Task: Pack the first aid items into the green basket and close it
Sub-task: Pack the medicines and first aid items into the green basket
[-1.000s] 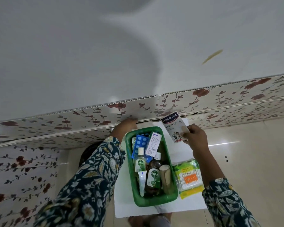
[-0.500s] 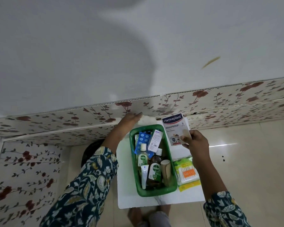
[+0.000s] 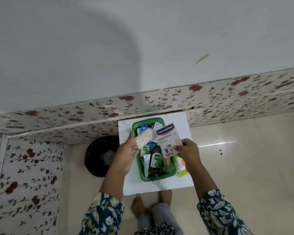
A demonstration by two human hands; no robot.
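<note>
A white, blurred roll of gauze (image 3: 145, 136) is gripped in the left hand (image 3: 126, 156), above the far left part of the green basket (image 3: 157, 176). A plaster packet (image 3: 168, 139) is pinched by its lower corner in the right hand (image 3: 187, 151) and is held upright over the basket's right side. Below and between the two hands, two antiseptic bottles (image 3: 155, 161), a white tube (image 3: 146, 165) and blue pill strips (image 3: 144, 128) are seen inside the basket, which is open on a white table (image 3: 182, 182). Just under the right hand, beside the basket, a pack of cotton swabs (image 3: 181, 167) is left on the table. A dark bin (image 3: 100, 155) is set on the floor, left of the left hand.
</note>
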